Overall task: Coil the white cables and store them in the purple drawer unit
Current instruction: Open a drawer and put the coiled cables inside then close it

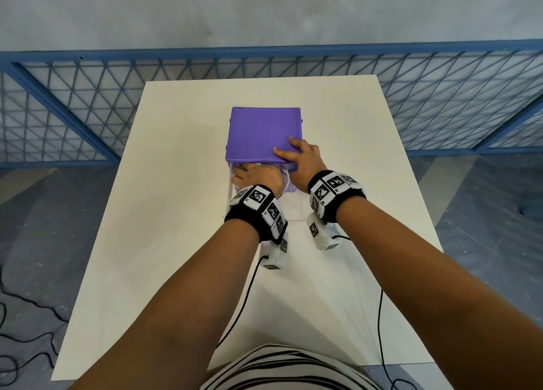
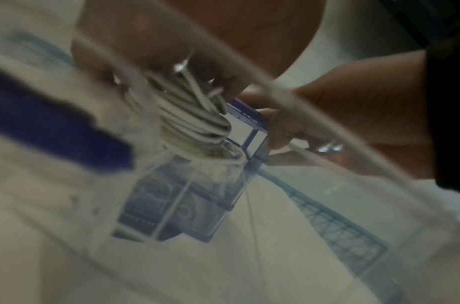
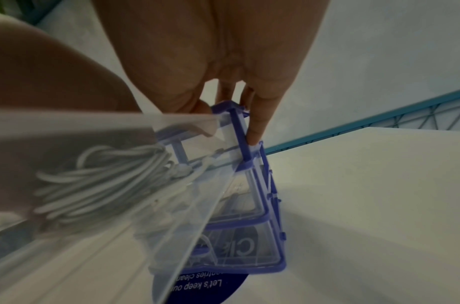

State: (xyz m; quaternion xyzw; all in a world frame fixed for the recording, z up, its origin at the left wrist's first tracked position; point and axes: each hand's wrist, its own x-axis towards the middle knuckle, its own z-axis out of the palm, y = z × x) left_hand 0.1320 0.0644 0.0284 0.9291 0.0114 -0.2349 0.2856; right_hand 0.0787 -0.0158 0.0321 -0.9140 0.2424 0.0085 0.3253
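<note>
To seat the coiled white cable (image 2: 195,121) cleanly I should lower it fully inside the open clear top drawer (image 3: 135,185) of the purple drawer unit (image 1: 264,133) before letting go, my left hand (image 1: 255,178) curled round the bundle while my right hand (image 1: 302,160) braces the unit's top corner, fingers straight.

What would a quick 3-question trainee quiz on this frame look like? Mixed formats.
1. True or false: the right hand rests on top of the purple drawer unit.
2. Which drawer is pulled out? A) top B) bottom C) none
3. Fill in: the left hand grips a bundle of ____.

Key: 1 true; 2 A; 3 coiled white cables.
</note>
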